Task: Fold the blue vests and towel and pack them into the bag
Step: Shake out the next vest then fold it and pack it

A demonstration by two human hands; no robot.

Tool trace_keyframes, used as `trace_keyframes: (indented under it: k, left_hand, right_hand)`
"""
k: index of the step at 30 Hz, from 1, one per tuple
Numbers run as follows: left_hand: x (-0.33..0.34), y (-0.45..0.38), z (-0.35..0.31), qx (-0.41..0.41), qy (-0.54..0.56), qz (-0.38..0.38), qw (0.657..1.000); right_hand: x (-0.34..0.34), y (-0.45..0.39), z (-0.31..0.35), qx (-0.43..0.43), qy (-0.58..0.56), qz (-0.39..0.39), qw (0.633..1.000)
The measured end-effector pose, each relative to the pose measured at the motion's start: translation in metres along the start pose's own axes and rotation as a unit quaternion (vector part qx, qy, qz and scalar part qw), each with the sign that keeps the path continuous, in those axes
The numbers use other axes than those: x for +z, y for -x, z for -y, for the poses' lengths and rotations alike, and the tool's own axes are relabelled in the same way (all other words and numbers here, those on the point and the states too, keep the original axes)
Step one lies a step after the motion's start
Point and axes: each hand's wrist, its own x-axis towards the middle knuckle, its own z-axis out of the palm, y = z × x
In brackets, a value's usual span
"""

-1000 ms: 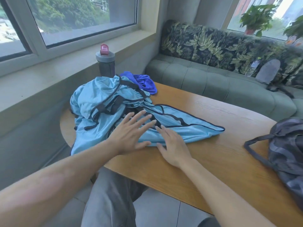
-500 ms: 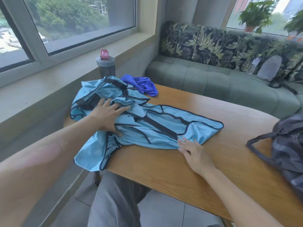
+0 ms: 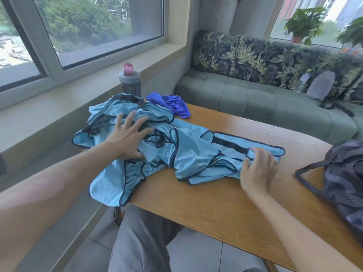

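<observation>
Both hands flatten the vests (image 3: 184, 154): left hand (image 3: 127, 138) splayed, holding nothing; right hand (image 3: 257, 167) pinching the 3 o'clock end. Pull taut before folding.

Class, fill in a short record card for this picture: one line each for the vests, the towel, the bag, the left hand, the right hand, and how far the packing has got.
vests: light blue vests, crumpled on the table, unfolded
towel: dark blue towel, bunched behind the vests
bag: dark bag at the table's right end
left hand: left hand spread flat on the vests
right hand: right hand, fingers curled at the vests' right end
packing: nothing seen packed yet
</observation>
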Motion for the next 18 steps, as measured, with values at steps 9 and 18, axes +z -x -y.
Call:
trace_keyframes:
  k: [9,18]
  left_hand:
    - [-0.018,-0.045,-0.064,0.031,-0.011,0.025,0.999]
    - [0.010,-0.051,-0.049,-0.012,-0.012,0.100,0.995]
  right_hand:
    - [0.031,0.041,0.016,-0.133,0.014,0.213,0.968]
    - [-0.012,0.023,-0.051,0.122,-0.177,0.063,0.974]
